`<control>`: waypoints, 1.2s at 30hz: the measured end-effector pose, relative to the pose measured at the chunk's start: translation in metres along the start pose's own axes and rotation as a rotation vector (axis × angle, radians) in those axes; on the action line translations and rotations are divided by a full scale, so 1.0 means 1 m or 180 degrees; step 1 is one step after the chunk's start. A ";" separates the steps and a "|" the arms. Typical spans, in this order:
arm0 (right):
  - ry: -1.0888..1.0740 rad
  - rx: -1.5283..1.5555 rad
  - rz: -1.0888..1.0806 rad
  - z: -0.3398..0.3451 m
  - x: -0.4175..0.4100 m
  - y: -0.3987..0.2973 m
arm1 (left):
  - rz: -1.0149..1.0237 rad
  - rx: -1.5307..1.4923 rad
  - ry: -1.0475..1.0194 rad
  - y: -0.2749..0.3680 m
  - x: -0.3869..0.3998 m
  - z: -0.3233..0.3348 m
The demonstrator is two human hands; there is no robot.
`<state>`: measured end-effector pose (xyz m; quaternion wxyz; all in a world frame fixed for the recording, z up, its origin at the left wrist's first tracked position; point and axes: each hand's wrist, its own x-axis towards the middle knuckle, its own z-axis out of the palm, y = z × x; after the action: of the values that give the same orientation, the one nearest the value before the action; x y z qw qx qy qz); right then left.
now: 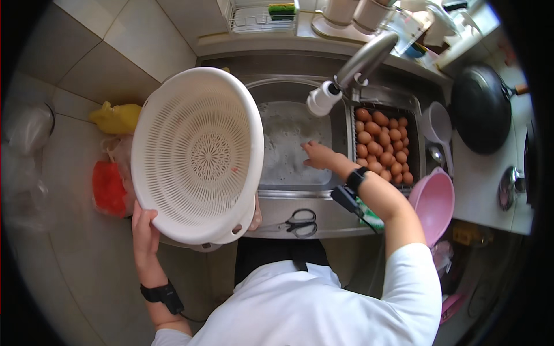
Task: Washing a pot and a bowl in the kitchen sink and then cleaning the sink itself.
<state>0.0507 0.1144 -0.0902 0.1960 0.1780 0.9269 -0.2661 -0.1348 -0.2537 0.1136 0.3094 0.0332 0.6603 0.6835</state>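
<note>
A large white plastic colander [210, 156] is tilted at the left of the sink, its inside facing up and a small red bit on its wall. My left hand [146, 227] grips its lower left rim. Over the sink basin [285, 173] is my right hand [319, 155], fingers spread and holding nothing. Cloudy water or a wet, speckled surface shows in the basin; which of the two, I cannot tell. Brown eggs [384, 137] lie in a wire-lined steel basin just to the right. Above my right hand hangs the faucet's white nozzle [323, 99].
Black-handled scissors [302, 222] lie on the front counter. A pink plastic basin [434, 203], a grey ladle [435, 123] and a black wok [481, 108] stand at the right. At the left are a yellow bag [117, 118] and a red package [108, 188]. A wire rack [246, 21] sits behind the sink.
</note>
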 end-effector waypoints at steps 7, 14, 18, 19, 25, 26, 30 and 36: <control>0.0217 -0.0788 0.0098 0.092 0.124 0.042 | 0.0052 0.0512 0.0701 0.005 0.002 0.033; 0.0279 -0.0342 -0.0353 0.118 0.160 0.048 | 0.0219 0.0464 0.1126 0.006 0.010 0.050; 0.0610 0.0022 0.0095 0.127 0.169 0.048 | 0.0204 0.0377 0.1247 0.003 0.010 0.050; 0.0577 0.0039 0.0186 0.125 0.169 0.045 | 0.0151 0.0309 0.1306 0.003 0.009 0.049; 0.0502 0.1526 0.0916 0.111 0.180 0.063 | 0.0180 0.0285 0.1330 0.003 0.007 0.047; 0.0376 0.2409 0.1177 0.112 0.181 0.074 | 0.0177 0.0280 0.1313 0.002 0.007 0.047; 0.0161 0.4356 0.1134 0.114 0.176 0.113 | 0.0168 0.0227 0.1297 0.003 0.007 0.045; 0.0273 0.5945 0.0973 0.092 0.179 0.119 | 0.0147 0.0198 0.1353 0.002 0.001 0.042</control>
<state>-0.0272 0.1975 -0.2946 -0.0272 0.3919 0.3121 -0.8650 -0.1170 -0.2158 0.1206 0.1463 -0.0871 0.7305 0.6614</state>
